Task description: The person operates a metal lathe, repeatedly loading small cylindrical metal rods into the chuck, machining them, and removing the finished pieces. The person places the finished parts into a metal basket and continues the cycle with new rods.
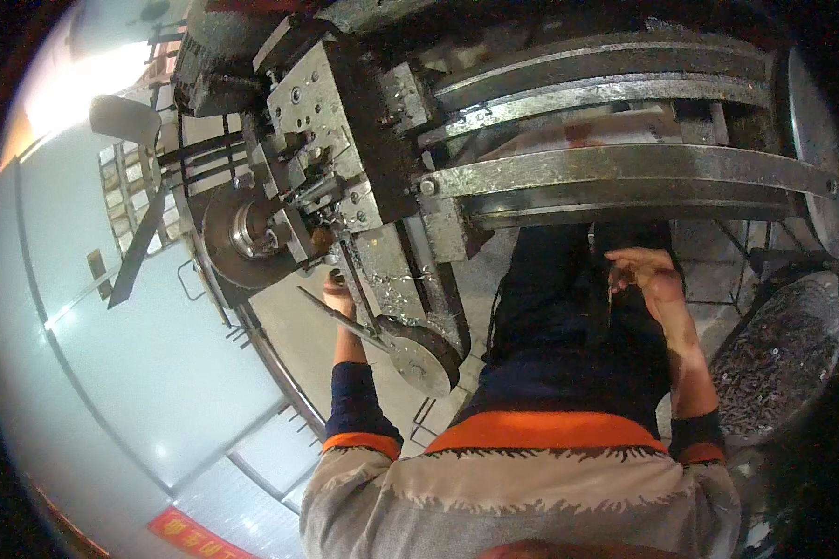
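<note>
My left hand (340, 293) is raised beside a lathe-like metal machine, just below its round chuck (250, 231) and the tool block (312, 135). Its fingers look curled, partly hidden by the machine, and what they hold cannot be made out. Close by the left wrist, a long lever (340, 317) slants from a round handwheel (424, 361). Over my dark trousers, my right hand (651, 279) has bent fingers and thumb drawn together. From them a thin, dark rod-like piece (610, 307) hangs down; its exact kind is unclear.
Long metal rails (615, 172) run across the far side, ahead of my legs. Metal shavings lie on the slide (396, 279). At right stands a pan (825, 307) filled with small metal pieces. A flat metal blade-shaped arm (140, 242) juts out at left, above a pale surface.
</note>
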